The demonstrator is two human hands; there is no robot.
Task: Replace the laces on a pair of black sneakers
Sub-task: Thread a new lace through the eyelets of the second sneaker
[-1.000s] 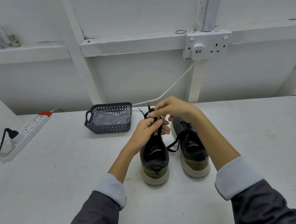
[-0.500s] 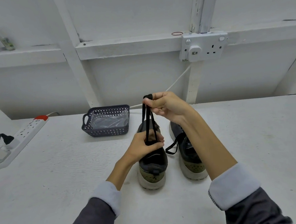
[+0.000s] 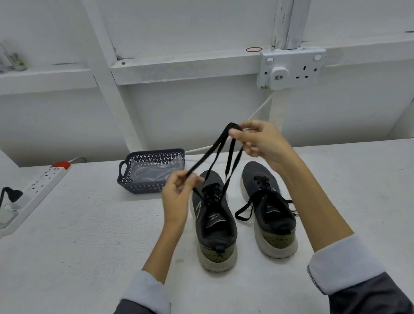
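Pinching lace [image 3: 226, 129] over sneaker [image 3: 215, 225]: left hand [image 3: 177, 198] low, right hand [image 3: 261, 140] high.

The right grip [image 3: 261, 140], which a second ago sat pressed against the left grip [image 3: 177, 198] just over the left sneaker [image 3: 216, 232], now stands higher and farther right, above the toe of the right sneaker [image 3: 271, 216], pinching the fold of the lace [image 3: 208, 151]. The left grip is off the shoe and out to its left, pinching one strand. The lace, bunched short at first and then hanging straight, now runs in long slanted strands spread apart. The left sneaker's tongue and opening are uncovered.
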